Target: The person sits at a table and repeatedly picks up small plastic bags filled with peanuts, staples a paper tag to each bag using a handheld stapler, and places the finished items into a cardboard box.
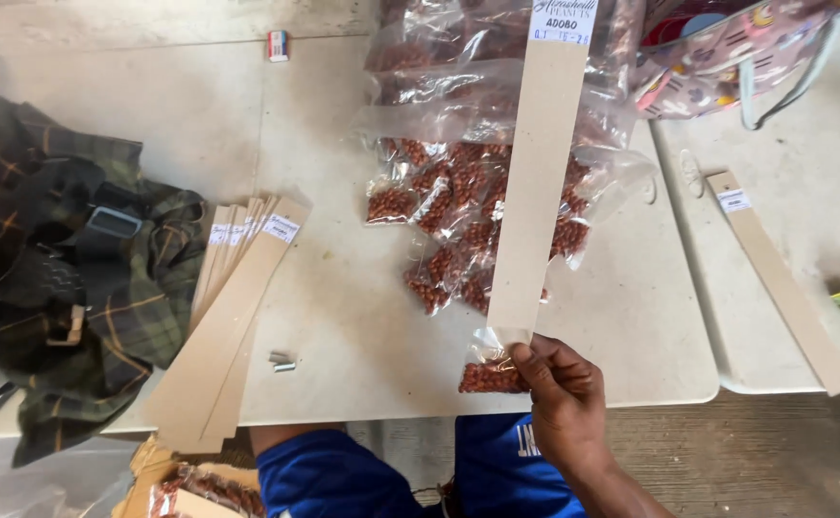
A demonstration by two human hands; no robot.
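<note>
My right hand (566, 384) has its fingers pinched shut on a long, flat cardboard strip (538, 173) and a small clear crinkly packet (490, 369) of reddish-brown nuts at its lower end, over the pale bench (362, 317); my left hand is out of sight.

The white table (343, 317) bears peanut packets (458, 221), cardboard strips (228, 317), a plaid cloth (103, 317) and staples (283, 362).

Plaid cloth (103, 317), patterned bag (727, 53).
</note>
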